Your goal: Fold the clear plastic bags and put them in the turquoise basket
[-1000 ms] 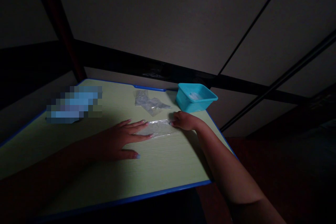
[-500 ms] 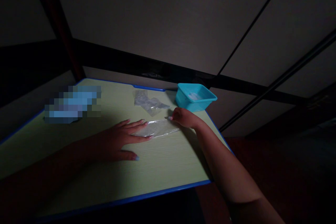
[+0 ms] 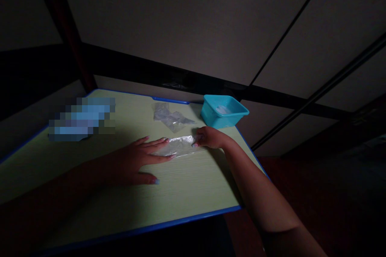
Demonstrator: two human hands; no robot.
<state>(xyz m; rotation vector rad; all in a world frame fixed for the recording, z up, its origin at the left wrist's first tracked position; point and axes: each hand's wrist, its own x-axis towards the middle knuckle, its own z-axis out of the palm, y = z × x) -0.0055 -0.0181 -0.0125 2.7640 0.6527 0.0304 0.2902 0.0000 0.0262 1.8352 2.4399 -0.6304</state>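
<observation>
A clear plastic bag point(image 3: 181, 145) lies flat on the pale table point(image 3: 193, 180). My left hand point(image 3: 141, 161) is spread with its fingertips resting on the bag's left end. At the right end of the same bag, my right hand point(image 3: 208, 138) has its fingers closed on the plastic, thumb toward the bag. Just behind, a second crumpled clear bag point(image 3: 171, 117) rests on the table, touched by neither hand.
A turquoise basket point(image 3: 223, 119) with something whitish inside stands at the table's back right corner. A blurred blue item point(image 3: 90, 118) lies at the back left. Behind the table rises a panelled surface point(image 3: 169, 20).
My right hand has come slightly down and toward me at the bag's right end, and its fingers now grip the plastic. My left hand has stayed in place.
</observation>
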